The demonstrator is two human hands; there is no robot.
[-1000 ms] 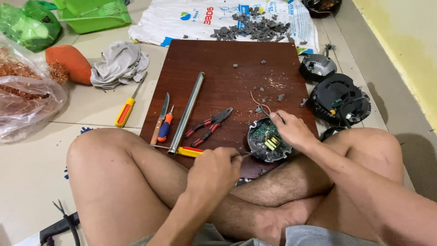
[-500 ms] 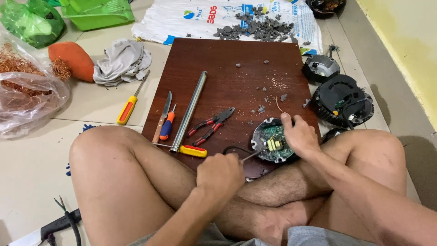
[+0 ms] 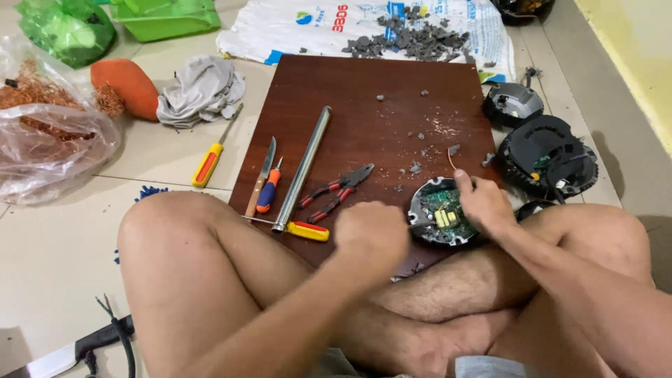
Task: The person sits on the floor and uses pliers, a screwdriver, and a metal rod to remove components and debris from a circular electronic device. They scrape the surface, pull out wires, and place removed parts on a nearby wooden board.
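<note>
Steadying round black housing with green circuit board [image 3: 442, 211] under right hand [image 3: 484, 204] fingertips; left hand [image 3: 371, 234] fisted on thin tool, poking rightward into it.

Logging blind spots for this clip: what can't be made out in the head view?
- Left hand: motion-blurred; the tool it grips shows only a thin tip, kind unclear.
- Round casing: right hand covers its right side; circuit board parts too small to identify.
- Dark tool on the floor: cut off by the bottom-left edge.
</note>
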